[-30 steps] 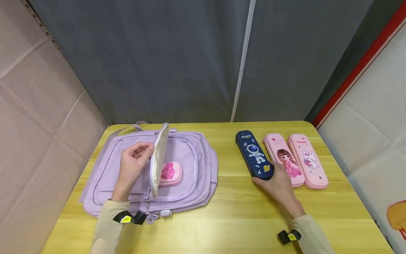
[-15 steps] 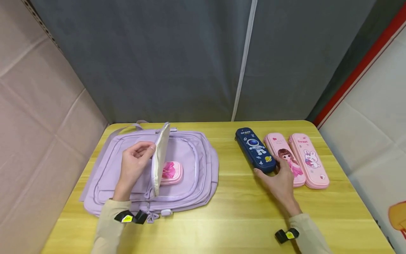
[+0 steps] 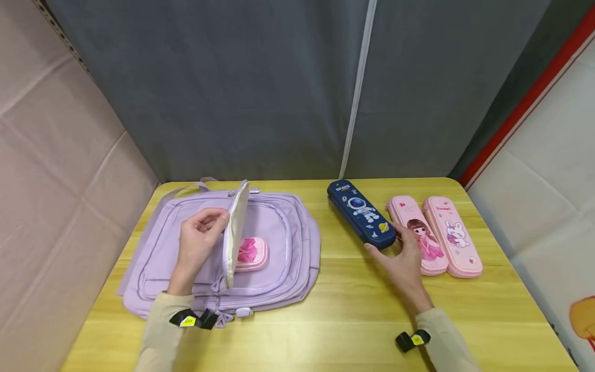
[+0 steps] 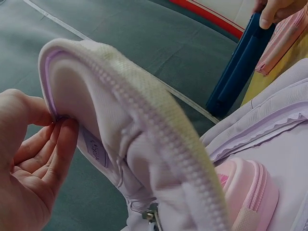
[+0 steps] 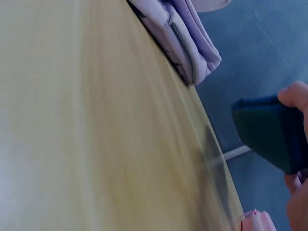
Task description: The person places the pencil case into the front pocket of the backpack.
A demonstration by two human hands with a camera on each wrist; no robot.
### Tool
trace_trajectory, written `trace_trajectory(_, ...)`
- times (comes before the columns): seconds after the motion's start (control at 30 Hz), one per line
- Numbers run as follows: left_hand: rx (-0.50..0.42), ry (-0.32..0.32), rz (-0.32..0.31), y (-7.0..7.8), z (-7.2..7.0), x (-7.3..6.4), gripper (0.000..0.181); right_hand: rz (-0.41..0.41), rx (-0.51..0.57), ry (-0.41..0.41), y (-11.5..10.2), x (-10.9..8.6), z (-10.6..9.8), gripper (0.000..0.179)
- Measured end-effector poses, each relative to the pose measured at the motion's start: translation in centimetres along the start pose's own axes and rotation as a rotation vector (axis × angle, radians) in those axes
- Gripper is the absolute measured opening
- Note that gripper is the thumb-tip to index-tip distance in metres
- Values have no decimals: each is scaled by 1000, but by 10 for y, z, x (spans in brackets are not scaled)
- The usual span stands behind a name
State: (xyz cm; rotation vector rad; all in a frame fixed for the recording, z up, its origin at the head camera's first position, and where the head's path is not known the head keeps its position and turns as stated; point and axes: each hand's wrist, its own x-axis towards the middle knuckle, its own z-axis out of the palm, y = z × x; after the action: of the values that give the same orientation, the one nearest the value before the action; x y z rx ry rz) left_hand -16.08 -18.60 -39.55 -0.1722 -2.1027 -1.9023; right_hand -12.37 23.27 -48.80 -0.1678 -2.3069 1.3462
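Note:
A lavender backpack (image 3: 186, 263) lies flat on the table, its front pocket flap (image 3: 234, 232) raised. Thumb and fingers of my left hand (image 3: 197, 245) pinch the flap's edge, as the left wrist view also shows. Behind the flap a pink pencil case (image 3: 252, 254) is partly hidden, resting on the pocket's opened face. My right hand (image 3: 402, 266) grips the near end of a dark blue pencil case (image 3: 362, 213) with an astronaut on it. In the right wrist view the blue case (image 5: 264, 132) is held clear of the tabletop.
Two pink pencil cases lie side by side at the right, one with a princess (image 3: 425, 243) and one with a rabbit (image 3: 453, 237). A yellow wood table (image 3: 297, 336) bears everything. A grey curtain (image 3: 232, 93) hangs behind its far edge.
My right hand has lifted the blue pencil case and moved it left, away from the pink ones, its far end swinging further left. The left hand and flap stay nearly still.

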Motion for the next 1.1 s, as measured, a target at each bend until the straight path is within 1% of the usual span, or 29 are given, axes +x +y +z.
trace_trajectory(0.17, -14, 6, 3, 0, 2, 0, 10, 10, 95, -146, -11, 1, 9, 76)
trace_trajectory(0.37, -20, -2, 15, 2, 3, -1, 15, -26, 175, -276, -26, 0, 25, 75)
trace_trajectory(0.67, -26, -5, 12, 3, 4, -2, 19, -120, 274, -420, -38, 8, 54, 76)
trace_trajectory(0.93, 9, -7, -6, 4, 4, -4, 19, -117, 266, -540, -46, 18, 76, 72)
trace_trajectory(1.1, 13, -10, -11, 4, 4, -4, 19, -135, 279, -573, -51, 24, 91, 69)
